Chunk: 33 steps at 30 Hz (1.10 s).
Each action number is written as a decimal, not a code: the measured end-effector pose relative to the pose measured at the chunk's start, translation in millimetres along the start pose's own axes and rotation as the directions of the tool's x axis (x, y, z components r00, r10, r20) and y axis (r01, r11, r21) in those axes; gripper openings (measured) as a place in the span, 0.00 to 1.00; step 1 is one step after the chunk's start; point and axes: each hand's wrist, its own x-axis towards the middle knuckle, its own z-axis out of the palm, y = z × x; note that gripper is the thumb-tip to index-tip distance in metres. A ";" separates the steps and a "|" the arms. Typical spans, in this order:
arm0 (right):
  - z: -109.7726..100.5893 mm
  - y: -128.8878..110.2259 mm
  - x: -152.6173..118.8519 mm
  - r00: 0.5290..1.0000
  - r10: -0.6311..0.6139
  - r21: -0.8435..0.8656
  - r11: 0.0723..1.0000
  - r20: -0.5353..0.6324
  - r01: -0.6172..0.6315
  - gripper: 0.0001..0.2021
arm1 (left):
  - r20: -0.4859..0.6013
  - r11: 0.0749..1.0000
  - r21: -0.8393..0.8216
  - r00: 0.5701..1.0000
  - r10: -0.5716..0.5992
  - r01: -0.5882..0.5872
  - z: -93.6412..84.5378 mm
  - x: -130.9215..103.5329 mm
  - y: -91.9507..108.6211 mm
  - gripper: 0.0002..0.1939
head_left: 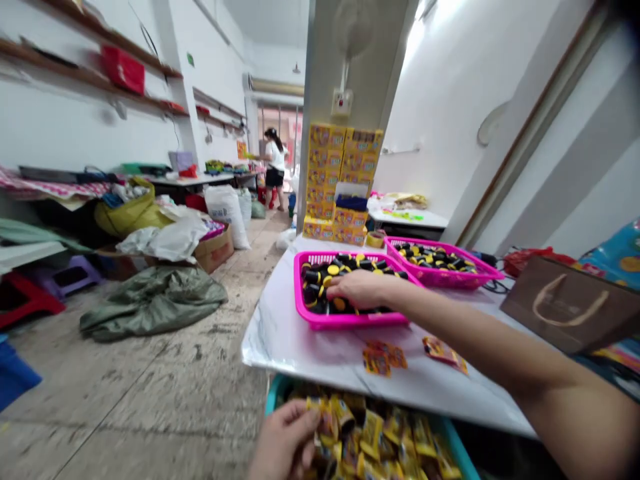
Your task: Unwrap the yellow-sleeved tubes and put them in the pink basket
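Reaching right hand [361, 288] curled among round caps [320, 277], pink slotted basket [350, 320], left hand [283, 443] pinching glossy sachets [373, 437].

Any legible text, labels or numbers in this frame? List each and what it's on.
None can be read.
Stacked yellow boxes: colourful print, too blurred.
Yellow sachets in the teal bin under the left hand: print blurred.
Sachets on the table: blurred.
Green wall sign: too small.
Brown paper bag: no text visible.

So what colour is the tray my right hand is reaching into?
Bright pink tray, holding black and yellow pieces; the right hand rests in it. Head view.
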 end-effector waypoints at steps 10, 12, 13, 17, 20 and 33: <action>3.2 -39.4 -74.7 0.809 0.402 0.516 0.844 -0.429 -0.145 0.15 | -0.001 0.977 -0.196 0.996 -0.089 0.087 9.8 -4.0 24.2 0.22; 16.8 -79.4 -96.6 0.742 0.542 0.844 0.533 -0.395 0.060 0.19 | 0.019 0.977 -0.192 0.995 -0.094 0.096 12.6 -3.6 20.9 0.21; 27.5 -99.3 -104.7 0.742 0.590 0.917 0.391 -0.318 0.082 0.19 | 0.040 0.976 -0.192 0.994 -0.100 0.106 14.6 -3.2 19.4 0.20; 76.8 -152.6 -118.6 0.698 0.710 0.996 0.060 -0.089 0.065 0.19 | 0.109 0.964 -0.213 0.984 -0.141 0.161 25.1 -0.4 15.2 0.17; 96.9 -161.5 -117.9 0.603 0.798 0.996 -0.056 0.000 0.074 0.20 | 0.136 0.955 -0.234 0.979 -0.155 0.183 32.9 1.2 13.5 0.15; 96.9 -167.4 -117.3 0.592 0.780 0.936 0.332 -0.203 -0.117 0.15 | 0.234 0.860 -0.446 0.959 -0.157 0.249 37.4 5.2 4.6 0.11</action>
